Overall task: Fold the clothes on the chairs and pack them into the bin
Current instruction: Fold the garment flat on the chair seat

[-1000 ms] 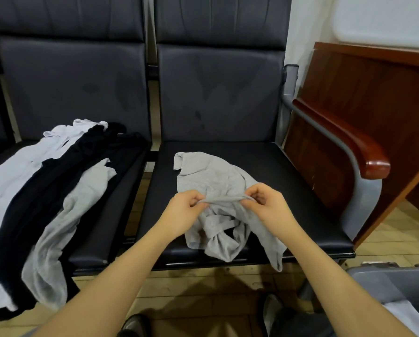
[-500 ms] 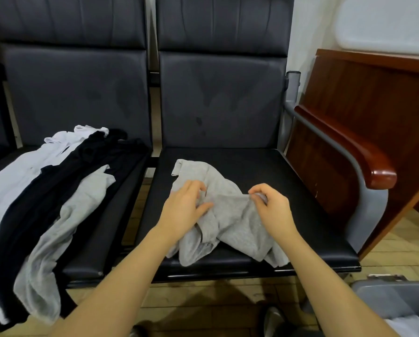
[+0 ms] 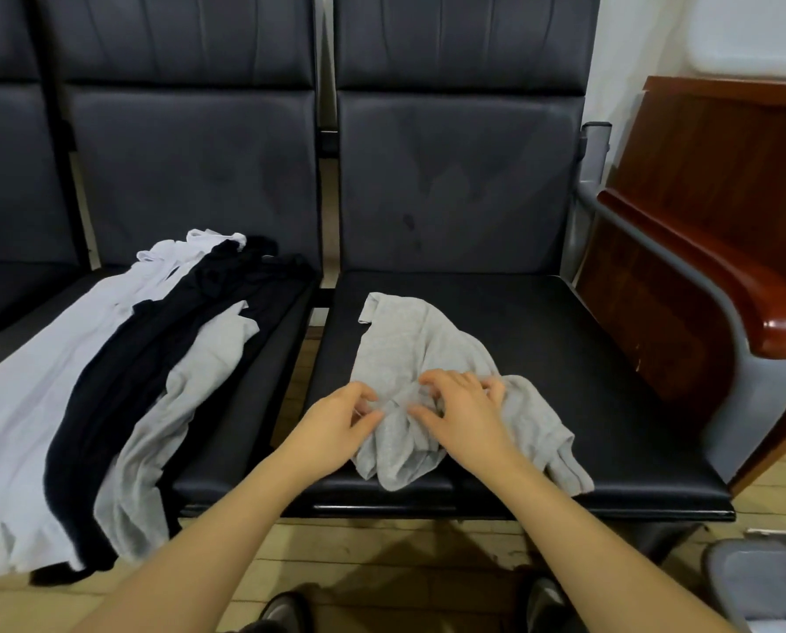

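A crumpled shirt (image 3: 420,386) lies on the right chair seat (image 3: 564,358); both hands rest on it, the left hand (image 3: 336,427) beside the right hand (image 3: 461,415); three more clothes (image 3: 121,381) lie side by side on the left chair seat (image 3: 245,404), hanging over its front; a bin (image 3: 760,582) stands on the floor, front right.

seat right of grey garment (image 3: 409,358): bare | armrest (image 3: 747,303): blocks right | bin (image 3: 756,582): below right
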Demonstrator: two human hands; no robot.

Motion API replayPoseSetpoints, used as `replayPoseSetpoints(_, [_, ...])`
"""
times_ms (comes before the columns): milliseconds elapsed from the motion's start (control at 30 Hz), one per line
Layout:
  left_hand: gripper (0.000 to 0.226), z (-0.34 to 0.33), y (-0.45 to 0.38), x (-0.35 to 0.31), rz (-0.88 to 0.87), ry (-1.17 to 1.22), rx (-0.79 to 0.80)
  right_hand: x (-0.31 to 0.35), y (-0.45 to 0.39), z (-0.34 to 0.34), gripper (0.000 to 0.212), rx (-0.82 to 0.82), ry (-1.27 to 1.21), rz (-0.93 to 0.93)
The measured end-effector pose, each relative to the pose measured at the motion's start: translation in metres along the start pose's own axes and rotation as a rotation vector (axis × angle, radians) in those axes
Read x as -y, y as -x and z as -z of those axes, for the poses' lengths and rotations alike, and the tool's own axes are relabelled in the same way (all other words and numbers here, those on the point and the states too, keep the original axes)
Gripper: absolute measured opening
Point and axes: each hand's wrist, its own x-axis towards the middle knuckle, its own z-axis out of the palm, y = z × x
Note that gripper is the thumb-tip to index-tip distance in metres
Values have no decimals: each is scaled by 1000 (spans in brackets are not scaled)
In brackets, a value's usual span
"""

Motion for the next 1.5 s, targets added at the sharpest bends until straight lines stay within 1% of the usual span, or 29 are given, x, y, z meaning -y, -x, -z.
replayPoseSetpoints(67, [32,-2,4,3,0,-32,22,-1,-2,-4,11,-24,-94,-15])
replayPoseSetpoints(100, [33,-2,5,5,3,-47,14,-2,-3,-3,9,-58,-191,-31])
replayPoseSetpoints(167, [30,0,5,9,17,-74,4,-7,-4,2,11,-148,-360,-63])
replayPoseSetpoints(200, [26,0,4,11,13,-94,4,-10,-5,7,11,-192,-391,-73])
replayPoseSetpoints(300, [6,3,4,15,-27,-95,-5,-18,-3,24,14,-244,-367,-74])
replayPoseSetpoints(367, [18,2,3,18,-39,-42,-33,-26,1,33,18,-219,-346,-43])
replayPoseSetpoints(433, [16,3,2,15,-10,68,-100,-34,7,38,20,-151,-302,-14])
replayPoseSetpoints(533, [10,6,-4,3,50,258,-241,-42,16,36,24,-62,-227,14])
replayPoseSetpoints(600, [9,9,-8,-4,53,303,-297,-47,21,32,26,-37,-181,38])
replayPoseSetpoints(667, [7,9,-9,-6,23,229,-286,-49,23,29,24,-20,-162,60])
replayPoseSetpoints(700, [7,8,-8,-5,7,142,-276,-49,24,29,22,-13,-172,63])
replayPoseSetpoints(733, [6,7,-7,-3,-31,25,-299,-48,24,28,18,-12,-187,63])
replayPoseSetpoints(767, [8,5,-6,0,-113,-96,-353,-45,24,28,15,-15,-200,58])
replayPoseSetpoints(800, [8,4,-5,3,-232,-202,-388,-43,23,26,13,-27,-203,48])
replayPoseSetpoints(833, [8,3,-4,4,-362,-291,-374,-41,23,23,16,-45,-197,36])
replayPoseSetpoints(867, [13,2,-3,6,-469,-376,-320,-39,22,20,23,-75,-176,32])
replayPoseSetpoints(900, [20,1,-2,9,-538,-456,-247,-37,22,16,28,-110,-148,37])
replayPoseSetpoints(933, [26,-1,0,12,-564,-528,-195,-35,22,13,31,-143,-121,49])
replayPoseSetpoints(1000, [34,-1,2,22,-509,-630,-158,-32,21,8,32,-195,-99,75])
replayPoseSetpoints(1033, [36,0,1,25,-485,-648,-164,-31,20,6,34,-204,-104,82])
replayPoseSetpoints(1067, [36,1,2,27,-454,-641,-136,-29,19,5,36,-195,-105,90])
replayPoseSetpoints(1133, [31,6,-1,29,-403,-553,-83,-28,18,4,40,-142,-70,128])
replayPoseSetpoints(1200, [30,10,-2,35,-324,-448,-20,-26,17,3,46,-53,3,172])
replayPoseSetpoints(1233, [29,12,-2,38,-314,-393,-5,-26,17,2,47,-13,31,179])
replayPoseSetpoints(1267, [27,15,-2,40,-320,-338,-5,-27,18,2,44,12,46,171])
replayPoseSetpoints(1300, [26,18,-2,42,-319,-303,7,-27,18,2,37,16,45,157])
replayPoseSetpoints(1400, [24,22,-2,43,-331,-335,42,-31,20,2,10,-39,22,174])
replayPoseSetpoints(1500, [18,18,-2,41,-348,-391,29,-30,22,0,6,-99,-9,203])
